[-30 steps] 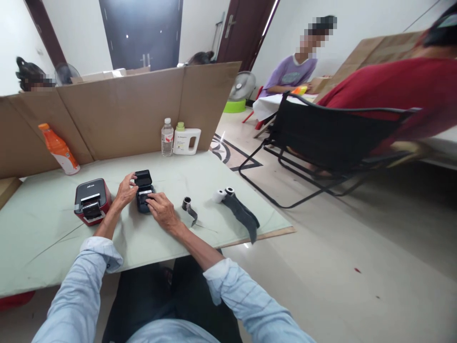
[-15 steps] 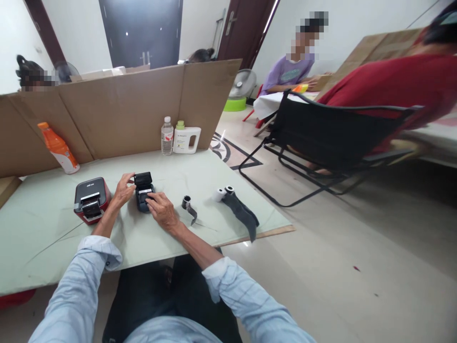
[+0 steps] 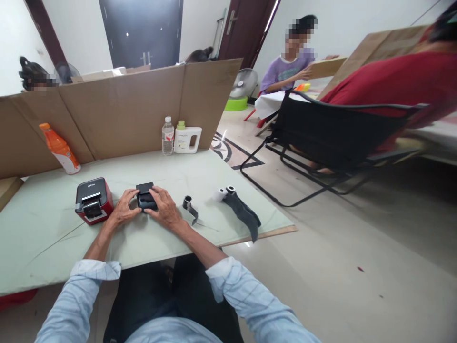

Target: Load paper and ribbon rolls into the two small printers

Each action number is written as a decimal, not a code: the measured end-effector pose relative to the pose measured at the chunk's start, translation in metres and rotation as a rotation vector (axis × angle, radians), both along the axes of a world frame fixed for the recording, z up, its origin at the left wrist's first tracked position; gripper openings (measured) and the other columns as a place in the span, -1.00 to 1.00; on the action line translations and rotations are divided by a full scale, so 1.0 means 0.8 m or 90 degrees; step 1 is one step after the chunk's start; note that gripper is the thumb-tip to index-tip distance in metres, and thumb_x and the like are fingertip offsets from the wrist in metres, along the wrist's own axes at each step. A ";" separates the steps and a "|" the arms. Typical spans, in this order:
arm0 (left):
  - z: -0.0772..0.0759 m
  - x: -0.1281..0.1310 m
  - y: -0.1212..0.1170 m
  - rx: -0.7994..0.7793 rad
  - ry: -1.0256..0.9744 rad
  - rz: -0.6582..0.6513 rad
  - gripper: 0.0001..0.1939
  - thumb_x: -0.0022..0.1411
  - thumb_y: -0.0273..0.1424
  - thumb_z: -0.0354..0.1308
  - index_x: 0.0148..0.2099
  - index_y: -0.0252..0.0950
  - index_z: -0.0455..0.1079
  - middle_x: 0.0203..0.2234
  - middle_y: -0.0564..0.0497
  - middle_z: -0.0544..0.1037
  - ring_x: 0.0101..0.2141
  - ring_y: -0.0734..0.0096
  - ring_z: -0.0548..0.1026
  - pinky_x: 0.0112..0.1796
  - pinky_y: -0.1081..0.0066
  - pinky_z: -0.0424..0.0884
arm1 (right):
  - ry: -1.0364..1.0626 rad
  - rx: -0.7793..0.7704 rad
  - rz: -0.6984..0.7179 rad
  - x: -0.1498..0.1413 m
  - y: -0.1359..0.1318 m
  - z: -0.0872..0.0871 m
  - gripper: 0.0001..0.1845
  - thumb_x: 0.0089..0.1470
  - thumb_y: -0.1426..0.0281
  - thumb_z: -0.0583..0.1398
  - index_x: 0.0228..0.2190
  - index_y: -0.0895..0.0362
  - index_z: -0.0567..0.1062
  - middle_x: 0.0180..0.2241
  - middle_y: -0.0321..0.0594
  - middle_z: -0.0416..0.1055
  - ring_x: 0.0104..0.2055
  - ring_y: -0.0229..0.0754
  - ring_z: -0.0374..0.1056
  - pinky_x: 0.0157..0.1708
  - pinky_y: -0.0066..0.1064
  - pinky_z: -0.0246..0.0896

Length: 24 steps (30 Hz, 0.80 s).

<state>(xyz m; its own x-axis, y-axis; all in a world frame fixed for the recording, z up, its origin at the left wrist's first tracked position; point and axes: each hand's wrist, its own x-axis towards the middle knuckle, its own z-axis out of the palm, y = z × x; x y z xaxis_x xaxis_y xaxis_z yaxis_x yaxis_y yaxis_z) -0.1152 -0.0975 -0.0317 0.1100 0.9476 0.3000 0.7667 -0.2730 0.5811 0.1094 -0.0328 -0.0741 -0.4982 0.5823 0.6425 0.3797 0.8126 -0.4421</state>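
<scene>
A small black label printer (image 3: 146, 199) rests on the table, held from both sides. My left hand (image 3: 125, 208) grips its left side, thumb low and fingers at the upper left edge. On the opposite side my right hand (image 3: 164, 207) grips it, fingertips at the upper right and thumb near the front. The printer's lid looks lowered, though I cannot tell whether it is fully closed. Just right of my right hand lies a short roll with a dark curled ribbon (image 3: 187, 202). Left of my left hand stands a red and black printer (image 3: 93, 200).
Farther right lie a white roll (image 3: 220, 194) and a long dark ribbon strip (image 3: 243, 212). Against the cardboard partition (image 3: 135, 109) stand an orange bottle (image 3: 60, 148), a water bottle (image 3: 167, 136) and a white jug (image 3: 187, 139). A black folding chair (image 3: 332, 133) and other people are beyond.
The printer's raised lid has come down. My left hand has moved down along the printer's left side, and my right hand has shifted from its inside to its right side.
</scene>
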 end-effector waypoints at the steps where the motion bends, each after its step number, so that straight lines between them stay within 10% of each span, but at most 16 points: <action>1: -0.002 0.001 -0.001 0.005 0.012 0.001 -0.25 0.15 -0.34 0.35 0.39 -0.18 0.33 0.28 -0.20 0.37 0.25 -0.04 0.42 0.11 0.06 0.56 | -0.012 -0.016 -0.006 0.001 0.004 0.000 -0.14 0.17 0.17 0.40 0.37 0.17 0.30 0.37 0.21 0.23 0.37 0.25 0.21 0.32 0.14 0.25; 6: -0.011 0.011 -0.003 0.039 0.059 0.031 -0.15 0.13 -0.28 0.42 0.43 -0.17 0.26 0.29 -0.21 0.38 0.28 -0.05 0.42 0.28 -0.03 0.41 | -0.103 -0.111 0.008 0.004 0.022 -0.006 0.09 0.05 0.12 0.47 0.44 0.16 0.18 0.42 0.25 0.15 0.43 0.29 0.16 0.33 0.18 0.20; 24: -0.017 0.032 -0.006 0.022 0.133 0.109 -0.22 0.22 -0.17 0.36 0.43 -0.18 0.28 0.30 -0.21 0.43 0.26 -0.09 0.45 0.27 -0.04 0.39 | -0.084 -0.125 -0.005 0.005 0.019 -0.020 -0.02 0.17 0.10 0.40 0.44 0.14 0.17 0.41 0.22 0.20 0.42 0.22 0.19 0.32 0.10 0.21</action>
